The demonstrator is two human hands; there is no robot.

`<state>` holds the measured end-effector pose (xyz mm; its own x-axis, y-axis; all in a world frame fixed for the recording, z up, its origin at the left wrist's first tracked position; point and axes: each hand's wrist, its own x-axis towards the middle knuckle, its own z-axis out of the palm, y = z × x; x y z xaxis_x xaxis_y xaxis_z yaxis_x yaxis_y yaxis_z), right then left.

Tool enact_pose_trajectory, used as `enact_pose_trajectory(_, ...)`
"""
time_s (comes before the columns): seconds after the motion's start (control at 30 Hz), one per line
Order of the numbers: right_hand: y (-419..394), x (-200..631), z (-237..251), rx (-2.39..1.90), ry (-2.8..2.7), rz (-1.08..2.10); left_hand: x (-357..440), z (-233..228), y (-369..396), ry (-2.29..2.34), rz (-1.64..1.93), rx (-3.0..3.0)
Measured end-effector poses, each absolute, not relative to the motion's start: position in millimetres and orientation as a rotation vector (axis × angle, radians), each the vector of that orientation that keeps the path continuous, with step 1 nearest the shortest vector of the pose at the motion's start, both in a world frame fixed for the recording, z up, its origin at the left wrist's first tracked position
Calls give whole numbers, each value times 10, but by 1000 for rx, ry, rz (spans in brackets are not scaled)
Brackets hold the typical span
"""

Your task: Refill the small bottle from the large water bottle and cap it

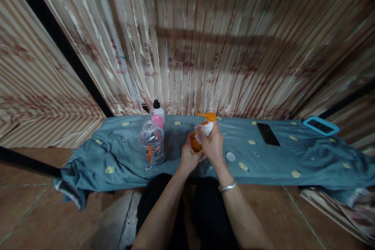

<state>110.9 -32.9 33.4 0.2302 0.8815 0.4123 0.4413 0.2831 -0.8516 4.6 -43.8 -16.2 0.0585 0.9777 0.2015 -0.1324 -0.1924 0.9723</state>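
An amber-orange bottle [196, 144] is held low over the blue cloth. My left hand [190, 157] is closed around its side. My right hand [213, 144] is closed on a crumpled white tissue [208, 127], pressed against the bottle's upper part. Above the tissue shows an orange lid [211, 116] with a thin spout or strap pointing left; its join to the bottle is hidden. To the right of my hands lies a small white disc [230, 156].
On the cloth-covered bench [275, 168], a clear plastic jar [152, 146] stands at left before a pink-labelled bottle [158, 119] with a black cap. A dark phone [268, 134] and a blue-framed device [321, 125] lie at right. Striped curtain [187, 47] hangs behind.
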Motion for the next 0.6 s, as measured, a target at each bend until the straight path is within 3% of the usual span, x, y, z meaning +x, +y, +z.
enact_pose_trajectory(0.17, -403, 1065, 305, -1343, -1333, 394, 66, -199, -466, 924, 1353, 1267)
enact_pose_trajectory(0.33, -436, 1236, 294, -1179, -1396, 565, 71, -212, -462, 939, 1291, 1267)
enact_pose_trajectory(0.6, -378, 1356, -202, -1137, -1087, 858, 64, -232, -462, 882, 1309, 1245)
